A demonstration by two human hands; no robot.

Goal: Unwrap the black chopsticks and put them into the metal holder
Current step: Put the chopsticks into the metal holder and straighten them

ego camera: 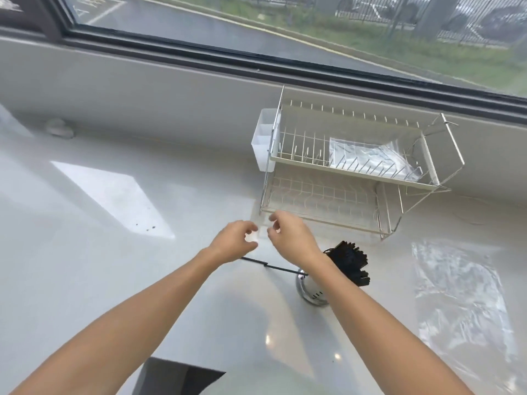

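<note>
A shiny metal holder [312, 292] stands on the white counter, partly behind my right forearm, with several black chopsticks [349, 262] fanning out of its top. My left hand [235, 240] and my right hand [291, 235] are raised side by side above the counter, just beyond the holder. Their fingertips pinch a thin clear plastic wrapper [258, 236] between them. A black chopstick [268, 265] shows below my wrists, running from under my left hand toward the holder; whether it lies on the counter or hangs in the wrapper I cannot tell.
A two-tier wire dish rack [356, 172] with a white plastic cup [265, 141] on its side stands at the back by the window sill, a plastic bag in its top tier. Clear plastic sheeting [456, 295] lies on the counter at the right. A dark box corner [176, 377] sits at the bottom edge.
</note>
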